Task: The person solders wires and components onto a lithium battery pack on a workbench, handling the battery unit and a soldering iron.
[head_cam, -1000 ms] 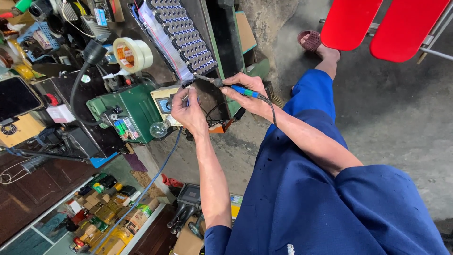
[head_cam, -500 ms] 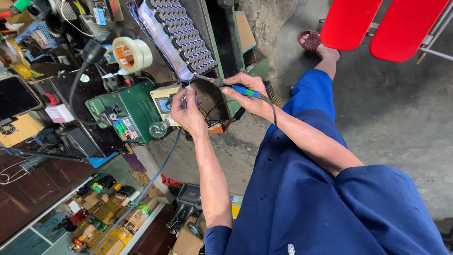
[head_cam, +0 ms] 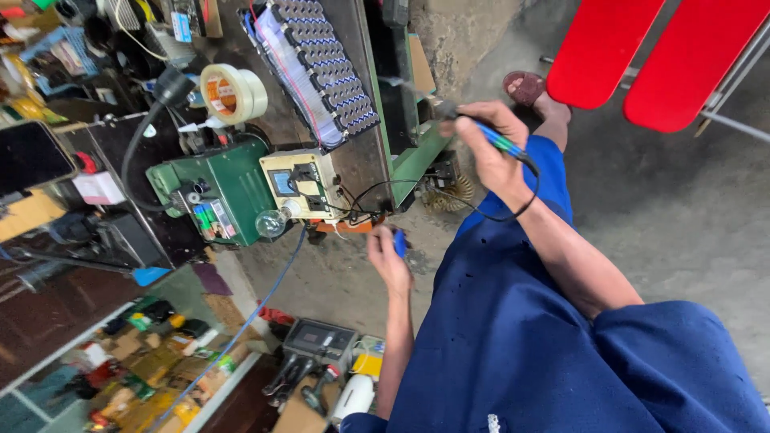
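Right of the green machine [head_cam: 233, 188] stands the beige power box [head_cam: 301, 186]. Farther right, past that machine, the right hand [head_cam: 489, 152] grips a blue-handled soldering iron [head_cam: 481, 132]. Below the machine's right end, the left hand [head_cam: 387, 255] pinches a small blue piece [head_cam: 399, 242].

hands parted: left hand [head_cam: 391, 258] dropped with small blue thing [head_cam: 399, 242]; right hand [head_cam: 487, 148] raised soldering iron [head_cam: 481, 132].
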